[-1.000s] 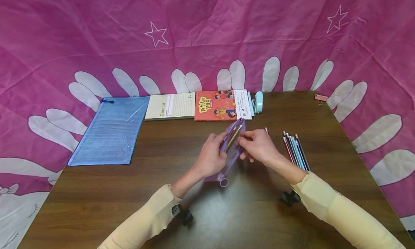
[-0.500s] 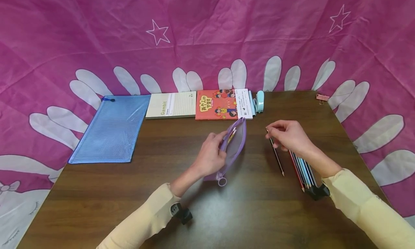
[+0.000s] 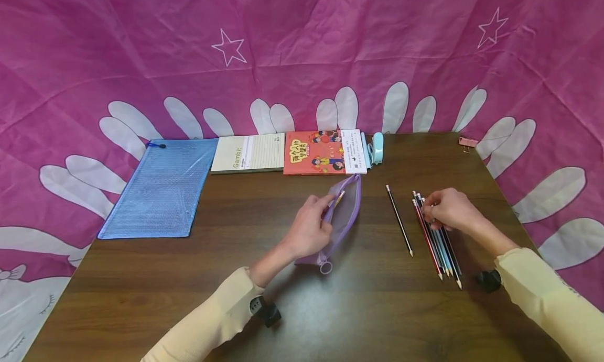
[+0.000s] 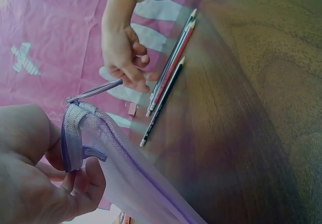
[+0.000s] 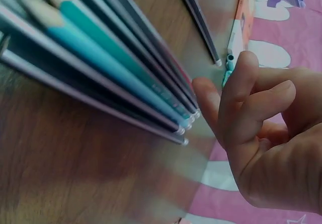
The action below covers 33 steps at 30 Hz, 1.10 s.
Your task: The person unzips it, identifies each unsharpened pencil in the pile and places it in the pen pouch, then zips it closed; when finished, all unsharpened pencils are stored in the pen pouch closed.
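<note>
Pencil row [image 3: 436, 236] at right hand [image 3: 448, 210], one black pencil [image 3: 399, 220] apart, one purple pouch [image 3: 342, 220]

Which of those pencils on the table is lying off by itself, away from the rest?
The black pencil, lying alone between the purple pouch and the pencil bundle. The others lie packed side by side under the right hand.

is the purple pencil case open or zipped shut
Open: the left hand holds the purple pencil case mouth apart, pencil ends poking out, and the zipper pull sits at the near end.

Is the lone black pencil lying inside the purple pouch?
No: the black pencil lies on the table, between the purple pouch and the pencil row.
</note>
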{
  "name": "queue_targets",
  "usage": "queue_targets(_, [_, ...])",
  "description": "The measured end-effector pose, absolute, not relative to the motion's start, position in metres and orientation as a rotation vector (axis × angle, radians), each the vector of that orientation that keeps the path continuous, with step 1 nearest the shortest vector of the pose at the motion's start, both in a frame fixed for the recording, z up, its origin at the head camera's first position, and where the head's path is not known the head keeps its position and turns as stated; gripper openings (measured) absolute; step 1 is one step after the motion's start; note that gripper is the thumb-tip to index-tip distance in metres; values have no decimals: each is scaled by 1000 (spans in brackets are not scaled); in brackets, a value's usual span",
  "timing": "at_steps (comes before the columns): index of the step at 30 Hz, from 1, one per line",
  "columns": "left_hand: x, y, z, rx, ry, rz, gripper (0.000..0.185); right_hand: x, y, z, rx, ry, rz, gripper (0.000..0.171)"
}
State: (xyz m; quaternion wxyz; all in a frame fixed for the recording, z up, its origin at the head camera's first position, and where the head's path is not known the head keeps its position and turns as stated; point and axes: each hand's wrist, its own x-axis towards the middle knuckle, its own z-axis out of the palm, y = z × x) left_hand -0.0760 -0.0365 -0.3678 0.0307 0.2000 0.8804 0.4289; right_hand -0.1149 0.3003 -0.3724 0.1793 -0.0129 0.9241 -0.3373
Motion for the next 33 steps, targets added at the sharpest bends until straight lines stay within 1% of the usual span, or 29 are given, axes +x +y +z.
queue_targets(3, [-76, -36, -368, 616, 2710, 1322, 68, -115, 303, -375, -55, 2611, -922, 17])
queue_targets(11, [-75, -35, -369, 632, 2708, 1325, 68, -116, 303, -380, -57, 2641, -899, 18])
queue_targets(18, [-76, -35, -370, 644, 2710, 1331, 68, -118, 299, -384, -84, 2666, -845, 24])
queue_targets(33, [-75, -34, -371, 625, 2718, 1312, 67, -122, 285, -385, -87, 2728, -594, 28])
